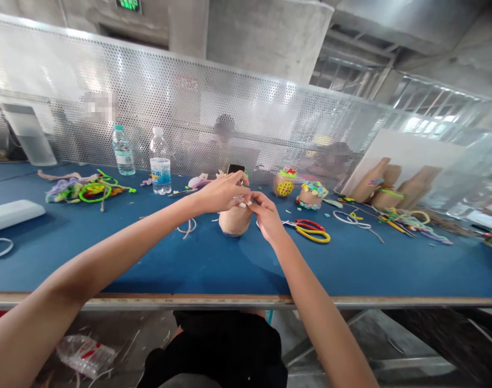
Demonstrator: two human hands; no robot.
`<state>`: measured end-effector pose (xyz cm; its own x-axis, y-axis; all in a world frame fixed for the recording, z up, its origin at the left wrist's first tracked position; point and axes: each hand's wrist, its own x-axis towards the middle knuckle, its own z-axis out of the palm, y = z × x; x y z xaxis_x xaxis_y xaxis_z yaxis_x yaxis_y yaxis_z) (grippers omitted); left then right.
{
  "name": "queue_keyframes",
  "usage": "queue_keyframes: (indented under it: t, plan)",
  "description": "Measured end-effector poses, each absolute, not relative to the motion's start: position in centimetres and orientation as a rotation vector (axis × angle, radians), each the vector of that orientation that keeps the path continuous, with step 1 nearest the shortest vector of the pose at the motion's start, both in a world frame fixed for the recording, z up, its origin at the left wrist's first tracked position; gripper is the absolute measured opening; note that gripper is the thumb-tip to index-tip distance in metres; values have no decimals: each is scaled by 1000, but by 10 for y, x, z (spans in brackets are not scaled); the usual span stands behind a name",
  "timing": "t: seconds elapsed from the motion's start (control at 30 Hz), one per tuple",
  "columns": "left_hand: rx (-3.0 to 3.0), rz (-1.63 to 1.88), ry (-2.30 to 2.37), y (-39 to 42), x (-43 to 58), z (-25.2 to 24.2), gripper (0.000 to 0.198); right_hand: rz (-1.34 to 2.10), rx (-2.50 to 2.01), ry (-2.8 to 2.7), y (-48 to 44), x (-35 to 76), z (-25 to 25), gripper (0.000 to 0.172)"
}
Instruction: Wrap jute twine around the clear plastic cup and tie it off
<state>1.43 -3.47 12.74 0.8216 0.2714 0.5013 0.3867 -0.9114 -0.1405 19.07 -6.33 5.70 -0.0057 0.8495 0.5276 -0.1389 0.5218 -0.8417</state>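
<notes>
A squat jar wrapped in tan twine [234, 221] stands upright on the blue table in front of me. Over its top reaches my left hand [224, 191], its fingers bent and closed at the rim. From the right side, my right hand [265, 213] pinches close to the same spot. Between the fingertips of both hands shows a small white piece [242, 204] at the jar's rim; its exact kind is too small to tell. The jar's opening is mostly hidden by my fingers. Red-and-yellow-handled scissors [313, 230] lie just right of my right hand.
Two water bottles [160, 167] stand back left, near a colourful pile of cords [84, 188]. Decorated jars [312, 195] sit behind the scissors. Twine-wrapped bottles [419, 186] and loose cords [427, 223] are at right. A perforated metal screen [254, 102] borders the table's far side.
</notes>
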Motion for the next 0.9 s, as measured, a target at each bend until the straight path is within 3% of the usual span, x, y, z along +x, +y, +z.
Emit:
queue_keyframes:
  t: [0.53, 0.9]
  plan:
    - [-2788, -765, -530, -35, 21, 128, 9, 874, -703, -1309, -64, 189, 58, 17]
    - [-3099, -874, -331, -17, 10, 127, 27, 882, -728, -1315, -61, 194, 55, 22]
